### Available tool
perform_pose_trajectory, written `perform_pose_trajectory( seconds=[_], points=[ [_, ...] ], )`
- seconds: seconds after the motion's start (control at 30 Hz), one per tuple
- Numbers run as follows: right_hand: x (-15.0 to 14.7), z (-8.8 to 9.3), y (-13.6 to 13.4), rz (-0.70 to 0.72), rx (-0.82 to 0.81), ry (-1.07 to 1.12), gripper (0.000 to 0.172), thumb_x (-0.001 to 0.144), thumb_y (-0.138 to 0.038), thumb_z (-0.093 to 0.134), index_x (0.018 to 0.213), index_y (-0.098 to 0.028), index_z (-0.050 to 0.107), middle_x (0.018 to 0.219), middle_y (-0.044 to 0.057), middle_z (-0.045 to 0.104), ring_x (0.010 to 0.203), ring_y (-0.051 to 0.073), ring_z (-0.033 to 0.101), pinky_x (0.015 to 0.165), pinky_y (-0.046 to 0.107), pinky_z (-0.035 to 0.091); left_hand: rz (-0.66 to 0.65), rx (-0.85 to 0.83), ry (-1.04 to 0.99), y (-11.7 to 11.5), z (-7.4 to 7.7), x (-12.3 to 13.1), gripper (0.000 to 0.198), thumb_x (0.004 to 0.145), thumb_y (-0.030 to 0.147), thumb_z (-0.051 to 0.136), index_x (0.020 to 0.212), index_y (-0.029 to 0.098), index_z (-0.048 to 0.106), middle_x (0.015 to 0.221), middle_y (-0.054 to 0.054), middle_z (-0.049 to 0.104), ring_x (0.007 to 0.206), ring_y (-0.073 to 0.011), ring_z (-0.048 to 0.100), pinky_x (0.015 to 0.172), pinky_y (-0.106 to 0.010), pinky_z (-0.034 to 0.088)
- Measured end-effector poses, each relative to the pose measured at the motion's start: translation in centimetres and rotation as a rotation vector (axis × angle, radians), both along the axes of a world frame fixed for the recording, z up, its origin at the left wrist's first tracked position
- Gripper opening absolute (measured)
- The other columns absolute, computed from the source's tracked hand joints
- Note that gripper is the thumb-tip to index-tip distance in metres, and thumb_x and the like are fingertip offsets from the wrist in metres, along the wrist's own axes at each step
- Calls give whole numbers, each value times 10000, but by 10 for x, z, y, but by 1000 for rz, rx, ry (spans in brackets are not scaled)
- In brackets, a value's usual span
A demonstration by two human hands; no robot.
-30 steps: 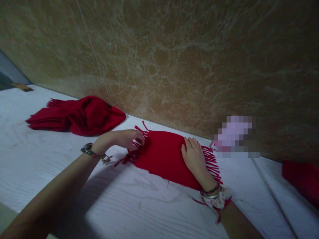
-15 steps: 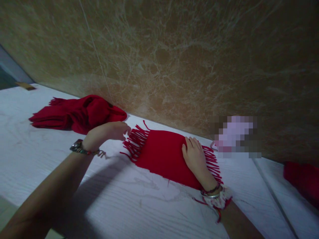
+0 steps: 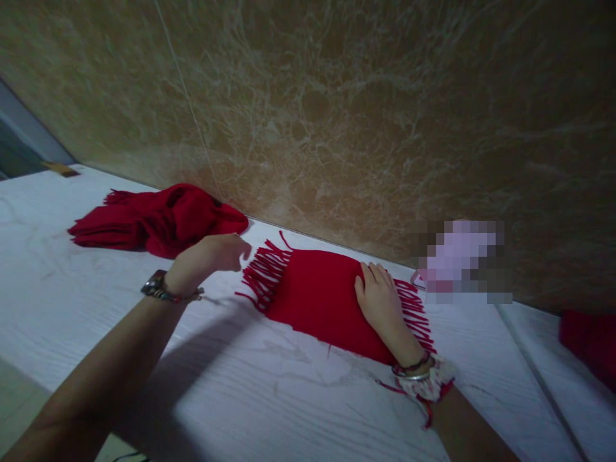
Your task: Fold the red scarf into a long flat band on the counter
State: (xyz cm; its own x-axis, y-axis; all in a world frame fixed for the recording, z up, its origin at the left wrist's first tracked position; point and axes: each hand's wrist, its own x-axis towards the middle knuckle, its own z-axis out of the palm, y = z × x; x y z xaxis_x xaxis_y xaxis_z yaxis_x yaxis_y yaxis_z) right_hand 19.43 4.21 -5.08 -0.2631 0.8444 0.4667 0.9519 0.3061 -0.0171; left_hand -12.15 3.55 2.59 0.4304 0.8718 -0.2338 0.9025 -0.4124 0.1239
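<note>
A red fringed scarf (image 3: 322,292), folded into a flat rectangle, lies on a white wood-grained table. My right hand (image 3: 379,298) rests flat on its right part, fingers stretched out, close to the right-hand fringe. Just off the left-hand fringe (image 3: 267,276), my left hand (image 3: 214,256) hovers with bent fingers and a small gap at the fingertips. Nothing shows between them. Behind that hand lies a second red scarf (image 3: 168,215), partly folded and partly bunched up.
A brown marbled wall (image 3: 312,115) rises along the table's back edge. A pixelated pinkish item (image 3: 457,253) stands against it at right. More red cloth (image 3: 590,343) lies at the far right, past a seam in the white tabletop (image 3: 289,404). A small brownish piece (image 3: 62,169) sits far left.
The view has shifted slightly, so everything sits a little further right. My left hand's fingers have curled slightly by the fringe. My right hand stays on the scarf.
</note>
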Motion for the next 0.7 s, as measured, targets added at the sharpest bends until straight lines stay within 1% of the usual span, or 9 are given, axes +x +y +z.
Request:
perform_pose_trajectory(
  seconds=[0.1,0.2,0.27,0.37,0.43,0.5,0.57,0.63,0.7],
  points=[
    [0,0,0,10,-8,15,401,852,-203,338,1134,-30,564,1153,190,591,1112,280,502,960,414,359,-44,-103,62,-6,1,43,148,665,180,611,812,180,627,814,-11,652,716,-148,583,631,-212,436],
    [0,-1,0,12,6,23,400,855,-210,325,1130,-49,567,1149,181,595,1108,275,503,952,424,362,65,-95,207,-11,-5,63,162,628,227,647,774,159,633,793,-58,651,710,-199,596,584,-240,437],
    [0,-2,1,13,14,25,397,852,-211,326,1125,-56,570,1145,175,598,1104,271,505,948,422,364,213,-45,271,-11,-7,56,149,619,233,669,739,152,632,791,-88,649,738,-233,604,585,-256,442],
    [0,-2,1,11,12,27,394,848,-206,331,1123,-55,571,1147,173,596,1106,269,503,952,416,359,422,46,339,-11,-1,31,91,672,176,633,728,104,627,804,-148,639,778,-298,606,600,-329,457],
    [0,-1,1,5,1,25,394,848,-202,335,1126,-52,569,1154,174,593,1112,271,499,959,416,354,489,74,371,-11,6,20,91,725,110,549,754,59,619,802,-175,629,770,-325,605,592,-380,459],
    [0,-1,1,3,-12,23,398,847,-199,339,1133,-39,564,1160,180,588,1119,275,494,965,416,349,456,95,345,-11,12,20,144,756,71,487,825,38,609,861,-188,625,820,-327,597,631,-401,461],
    [0,-2,2,6,-18,26,401,847,-200,342,1137,-32,561,1160,181,588,1121,276,493,969,417,346,341,72,277,-10,14,31,154,756,94,519,882,65,604,930,-155,627,878,-276,586,710,-353,458],
    [0,-2,2,8,-12,34,399,846,-203,342,1135,-38,563,1158,177,590,1120,274,495,966,420,349,179,-28,183,-8,10,47,185,730,158,590,910,115,601,953,-93,632,873,-201,582,743,-268,446],
    [0,-3,2,11,-6,45,398,845,-204,340,1135,-49,563,1158,176,590,1123,273,493,962,429,352,66,-109,122,-5,2,59,242,692,208,634,922,143,597,963,-63,629,845,-169,580,730,-234,441]
  ],
)
